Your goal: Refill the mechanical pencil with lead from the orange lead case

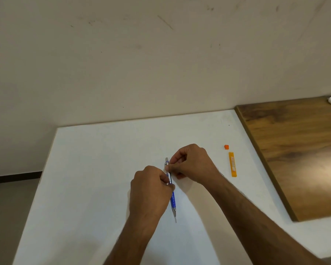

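Left hand (151,190) and right hand (193,162) gripping slim blue-and-metal mechanical pencil (172,197), flat orange lead case (233,167)

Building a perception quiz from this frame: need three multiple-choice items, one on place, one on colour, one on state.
1. Where does the orange lead case lie?
A. Right of both hands, on the white table
B. On the wooden board
C. In the left hand

2. What colour is the mechanical pencil grip?
A. Red
B. Blue
C. Green

3. State of the lead case?
A. Capped
B. Cap off
C. Snapped in half

Answers: 1 A, it rests on white beside the right hand. 2 B, blue shows below the left hand. 3 B, the small orange cap lies apart from it.
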